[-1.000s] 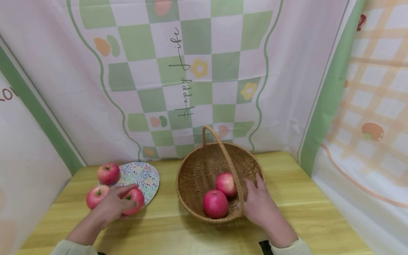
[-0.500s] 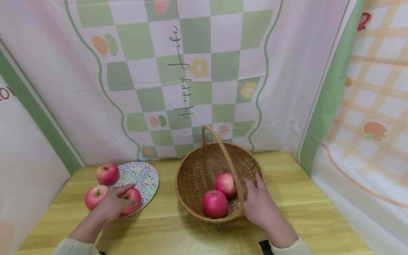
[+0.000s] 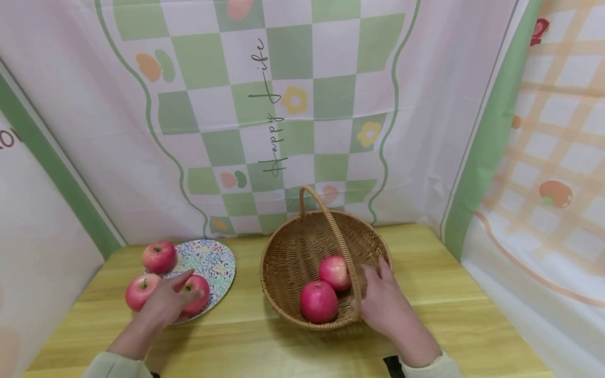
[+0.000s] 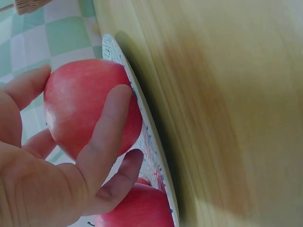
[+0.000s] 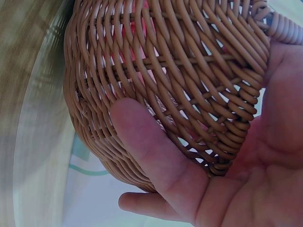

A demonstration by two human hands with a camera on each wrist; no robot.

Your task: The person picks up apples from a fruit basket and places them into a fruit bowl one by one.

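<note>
In the head view my left hand (image 3: 165, 302) is on a red apple (image 3: 196, 294) at the plate's front. The left wrist view shows its fingers spread around this apple (image 4: 90, 104), with tips against the skin. Two more apples lie beside it, one front-left (image 3: 143, 291) and one at the back (image 3: 159, 257), on the speckled round plate (image 3: 217, 262). My right hand (image 3: 385, 304) grips the wicker basket (image 3: 288, 252) by its right side near the handle's base. In the right wrist view, straight fingers (image 5: 151, 146) lie along the outside of the weave.
Inside the basket are two red apples, one in front (image 3: 319, 302) and one behind (image 3: 334, 273). The basket's tall handle (image 3: 331, 223) arches over it. A wooden table (image 3: 246, 346) carries everything, with a checked cloth (image 3: 290, 142) hanging behind.
My left hand has moved slightly left and set the apple down on the plate, and its fingers have loosened a little. My right hand and the basket have stayed put.
</note>
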